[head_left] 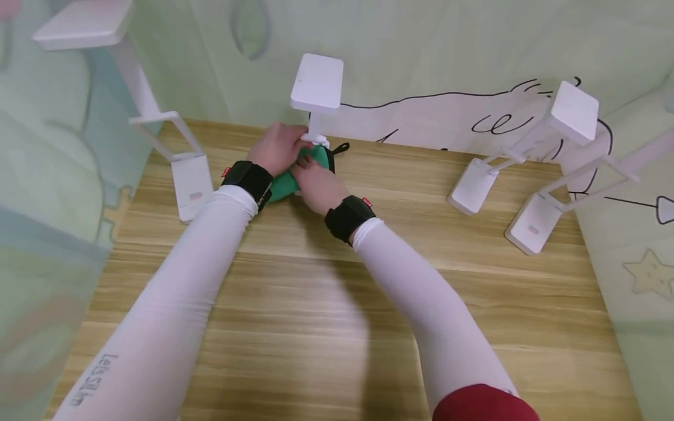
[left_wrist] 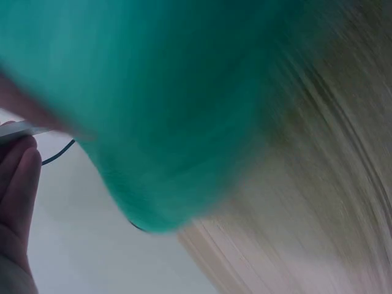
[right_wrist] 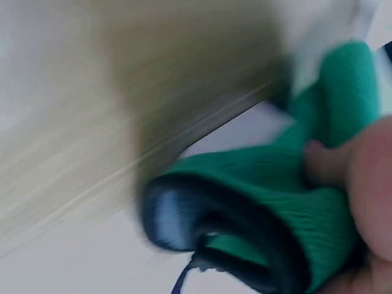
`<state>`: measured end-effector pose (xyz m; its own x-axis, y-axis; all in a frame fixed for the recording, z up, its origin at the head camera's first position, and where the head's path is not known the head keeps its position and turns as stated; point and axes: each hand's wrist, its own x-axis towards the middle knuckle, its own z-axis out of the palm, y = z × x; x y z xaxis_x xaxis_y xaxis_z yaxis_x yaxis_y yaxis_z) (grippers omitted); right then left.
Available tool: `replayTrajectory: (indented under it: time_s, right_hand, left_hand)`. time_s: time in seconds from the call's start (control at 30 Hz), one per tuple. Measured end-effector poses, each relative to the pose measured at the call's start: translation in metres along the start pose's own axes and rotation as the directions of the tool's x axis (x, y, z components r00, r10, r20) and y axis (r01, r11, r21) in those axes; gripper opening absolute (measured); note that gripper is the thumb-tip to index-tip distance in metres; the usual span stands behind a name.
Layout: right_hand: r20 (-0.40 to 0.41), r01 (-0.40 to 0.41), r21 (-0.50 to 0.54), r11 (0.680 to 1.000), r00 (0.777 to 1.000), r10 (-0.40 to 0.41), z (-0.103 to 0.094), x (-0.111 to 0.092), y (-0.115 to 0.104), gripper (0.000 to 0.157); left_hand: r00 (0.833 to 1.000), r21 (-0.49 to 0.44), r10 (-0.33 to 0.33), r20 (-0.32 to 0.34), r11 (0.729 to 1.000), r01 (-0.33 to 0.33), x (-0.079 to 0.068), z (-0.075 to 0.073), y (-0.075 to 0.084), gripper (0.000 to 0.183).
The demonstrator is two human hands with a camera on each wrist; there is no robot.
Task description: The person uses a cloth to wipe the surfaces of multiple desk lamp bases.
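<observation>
A green cloth mitt or pouch (head_left: 284, 186) with a black-edged opening and a small black loop lies under my hands, in front of a white desk lamp (head_left: 317, 82). My right hand (head_left: 320, 186) grips the cloth; in the right wrist view the thumb presses into its folds beside the black rim (right_wrist: 245, 208). At the lamp's lower stem, my left hand (head_left: 278, 147) pinches a thin pale part, seen in the left wrist view between the fingers (left_wrist: 21, 177) and thumb. Green cloth (left_wrist: 153, 122) fills much of that view, blurred. The lamp's base is hidden.
Another white lamp (head_left: 191, 184) stands to the left. Two more lamps, one nearer the wall (head_left: 473, 186) and one closer to me (head_left: 534, 223), stand at the right. Printed fabric walls (head_left: 421, 52) enclose the wooden table (head_left: 295, 327) at the back and sides.
</observation>
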<state>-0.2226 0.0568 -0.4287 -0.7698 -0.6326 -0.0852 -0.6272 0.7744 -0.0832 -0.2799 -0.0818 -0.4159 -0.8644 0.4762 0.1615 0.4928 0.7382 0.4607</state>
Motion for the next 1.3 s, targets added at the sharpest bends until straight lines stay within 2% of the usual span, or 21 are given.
replayTrajectory:
  time_s: [0.1, 0.2, 0.43, 0.57, 0.7, 0.8, 0.87, 0.97, 1.07, 1.17, 1.3]
  right_hand:
    - [-0.027, -0.067, 0.037, 0.997, 0.997, 0.068, 0.004, 0.001, 0.013, 0.046]
    - [-0.002, -0.098, 0.035, 0.995, 0.995, 0.098, -0.001, -0.008, 0.015, 0.042]
    - [0.129, -0.15, -0.045, 0.988, 0.98, 0.155, -0.02, -0.041, -0.008, 0.035]
    - [0.135, -0.14, -0.129, 0.982, 0.978, 0.157, -0.02, -0.049, -0.027, 0.037]
    - [0.11, -0.079, -0.186, 0.979, 0.989, 0.101, -0.011, -0.04, -0.035, 0.039]
    - [0.068, -0.014, -0.142, 0.99, 0.997, 0.024, -0.003, -0.025, -0.028, 0.039]
    - [0.032, -0.01, -0.094, 0.995, 0.999, 0.013, 0.0, -0.014, -0.021, 0.04]
    - [0.002, -0.065, -0.027, 0.998, 0.998, 0.065, 0.001, -0.002, -0.007, 0.045]
    - [0.013, -0.125, 0.012, 0.992, 0.992, 0.125, -0.001, 0.003, 0.006, 0.051]
    - [0.053, -0.161, 0.018, 0.987, 0.986, 0.16, -0.003, -0.001, 0.013, 0.054]
    - [0.108, -0.187, -0.022, 0.982, 0.976, 0.188, -0.009, -0.016, 0.007, 0.051]
  left_hand:
    - [1.0, -0.012, -0.001, 0.006, 1.0, 0.001, 0.0, 0.0, 0.001, 0.02]
    - [1.0, -0.026, -0.002, 0.014, 1.0, 0.002, 0.001, -0.001, 0.002, 0.021]
    - [1.0, 0.006, -0.007, 0.025, 1.0, 0.007, 0.003, -0.004, -0.002, 0.024]
    - [1.0, 0.012, -0.003, 0.019, 1.0, 0.002, 0.001, -0.004, -0.003, 0.022]
    - [1.0, 0.02, -0.004, 0.017, 1.0, 0.003, 0.0, -0.003, -0.004, 0.021]
    - [1.0, 0.02, -0.01, 0.018, 1.0, 0.01, -0.001, -0.001, -0.003, 0.022]
    - [1.0, 0.005, -0.009, 0.012, 1.0, 0.009, -0.001, 0.0, -0.002, 0.022]
    - [1.0, -0.018, 0.001, -0.002, 1.0, -0.001, -0.001, 0.002, -0.001, 0.022]
    - [1.0, -0.028, 0.009, -0.012, 1.0, -0.009, 0.0, 0.003, -0.001, 0.022]
    - [1.0, -0.027, 0.006, -0.006, 1.0, -0.006, 0.0, 0.002, -0.002, 0.022]
    - [1.0, -0.027, -0.012, 0.015, 1.0, 0.012, 0.001, 0.002, -0.005, 0.022]
